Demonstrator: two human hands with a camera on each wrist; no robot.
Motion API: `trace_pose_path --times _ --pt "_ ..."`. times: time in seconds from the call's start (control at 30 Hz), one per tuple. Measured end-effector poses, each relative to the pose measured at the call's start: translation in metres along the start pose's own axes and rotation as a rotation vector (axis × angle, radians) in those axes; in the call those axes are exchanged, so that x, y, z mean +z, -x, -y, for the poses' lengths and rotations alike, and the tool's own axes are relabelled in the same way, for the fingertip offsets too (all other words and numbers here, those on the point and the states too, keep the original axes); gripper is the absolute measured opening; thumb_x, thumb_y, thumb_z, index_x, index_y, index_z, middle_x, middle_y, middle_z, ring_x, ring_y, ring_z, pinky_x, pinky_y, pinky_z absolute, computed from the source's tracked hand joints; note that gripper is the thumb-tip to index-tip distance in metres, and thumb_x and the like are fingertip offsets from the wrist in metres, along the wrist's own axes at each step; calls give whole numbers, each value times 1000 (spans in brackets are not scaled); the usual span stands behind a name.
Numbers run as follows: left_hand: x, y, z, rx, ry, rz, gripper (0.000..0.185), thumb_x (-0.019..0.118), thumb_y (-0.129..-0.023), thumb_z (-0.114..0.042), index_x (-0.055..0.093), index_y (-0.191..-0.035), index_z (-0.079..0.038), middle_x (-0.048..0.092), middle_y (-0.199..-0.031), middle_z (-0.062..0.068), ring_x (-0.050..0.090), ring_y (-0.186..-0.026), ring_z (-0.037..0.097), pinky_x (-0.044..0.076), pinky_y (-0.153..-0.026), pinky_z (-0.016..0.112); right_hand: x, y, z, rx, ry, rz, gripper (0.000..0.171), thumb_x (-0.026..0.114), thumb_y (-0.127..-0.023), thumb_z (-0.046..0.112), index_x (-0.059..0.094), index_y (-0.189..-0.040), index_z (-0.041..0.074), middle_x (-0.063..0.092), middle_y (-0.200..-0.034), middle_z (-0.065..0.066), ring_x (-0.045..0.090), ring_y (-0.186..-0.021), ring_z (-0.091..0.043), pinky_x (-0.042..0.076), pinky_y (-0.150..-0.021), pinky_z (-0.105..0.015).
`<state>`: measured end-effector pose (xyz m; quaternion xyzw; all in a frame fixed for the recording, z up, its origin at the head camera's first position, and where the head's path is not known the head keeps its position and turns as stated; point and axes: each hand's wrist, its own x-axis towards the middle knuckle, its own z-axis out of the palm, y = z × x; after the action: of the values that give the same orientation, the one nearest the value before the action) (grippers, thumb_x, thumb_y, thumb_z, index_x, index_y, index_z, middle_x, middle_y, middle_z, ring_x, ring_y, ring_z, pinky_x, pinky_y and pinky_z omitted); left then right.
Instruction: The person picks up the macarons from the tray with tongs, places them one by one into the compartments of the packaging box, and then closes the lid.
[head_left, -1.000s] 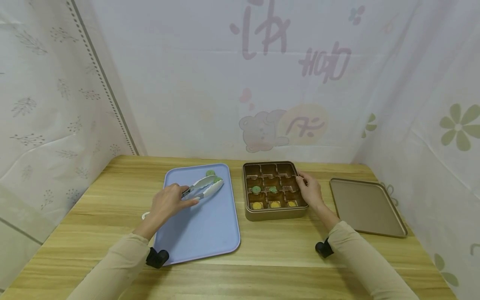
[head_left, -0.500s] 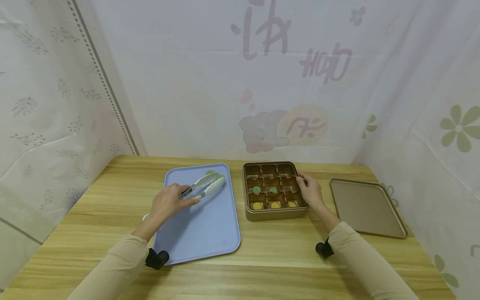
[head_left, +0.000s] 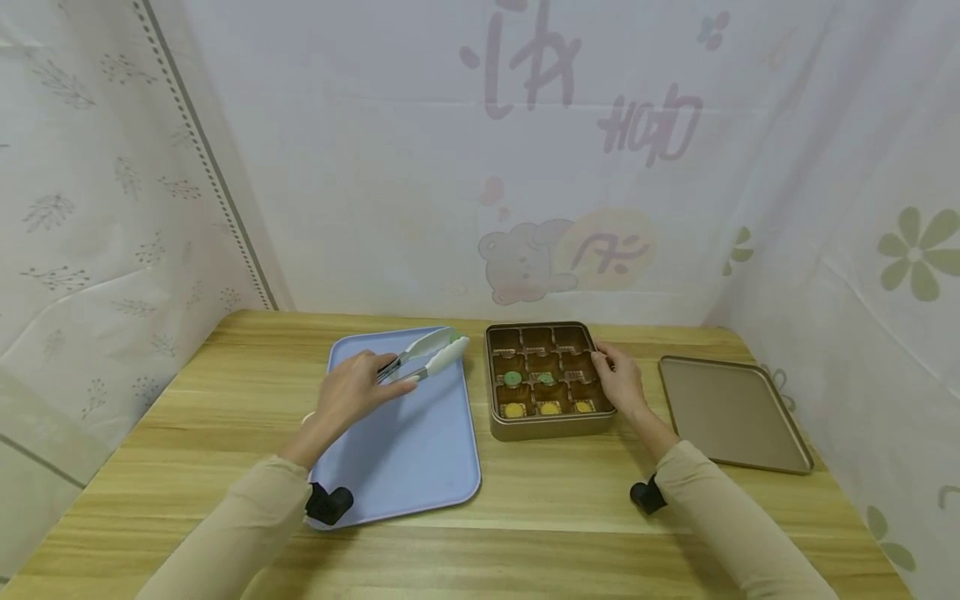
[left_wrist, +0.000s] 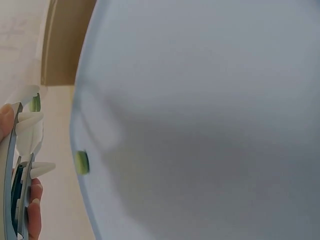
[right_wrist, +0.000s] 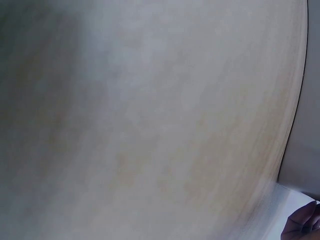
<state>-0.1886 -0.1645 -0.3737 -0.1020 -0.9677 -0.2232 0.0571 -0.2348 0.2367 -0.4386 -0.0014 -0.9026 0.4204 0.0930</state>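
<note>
My left hand (head_left: pixel 352 388) holds a pair of tongs (head_left: pixel 433 350) with white tips, raised over the far right part of the blue tray (head_left: pixel 397 467). A small green round piece (left_wrist: pixel 34 103) is pinched between the tips. Another green piece (left_wrist: pixel 82 162) lies on the tray near its edge; the tongs hide it in the head view. My right hand (head_left: pixel 621 385) grips the right rim of a square bronze tin (head_left: pixel 551 428) with a divided brown insert. Three yellow pieces (head_left: pixel 550 409) sit in its front row. Two green pieces (head_left: pixel 512 379) are in the middle row, left and centre.
A flat bronze lid (head_left: pixel 735 412) lies on the wooden table (head_left: pixel 555 508), right of the tin. A narrow strip of table separates tray and tin. Patterned cloth (head_left: pixel 375 167) hangs behind and at both sides.
The tongs close around a green piece, then my left hand lifts it off the tray and moves slightly right, toward the tin. My right hand and the tin stay put.
</note>
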Motion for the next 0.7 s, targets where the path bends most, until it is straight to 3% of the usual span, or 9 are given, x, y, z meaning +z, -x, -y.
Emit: trace_pose_path --times 0.47,0.7 --pt "5 -25 -43 25 -6 41 59 77 -79 -45 67 -126 -12 39 -67 -1 38 -63 14 26 -49 26 -1 1 1 15 -3 7 40 45 -105 20 51 -139 0 61 -115 -27 59 -104 -39 49 -87 -50" --pt "12 -35 -57 65 -22 55 44 77 -79 -46 71 -108 -13 33 -64 -2 32 -60 13 22 -49 26 -1 1 1 9 4 1 40 46 -104 20 52 -138 0 63 -106 -26 59 -92 -34 48 -75 -39"
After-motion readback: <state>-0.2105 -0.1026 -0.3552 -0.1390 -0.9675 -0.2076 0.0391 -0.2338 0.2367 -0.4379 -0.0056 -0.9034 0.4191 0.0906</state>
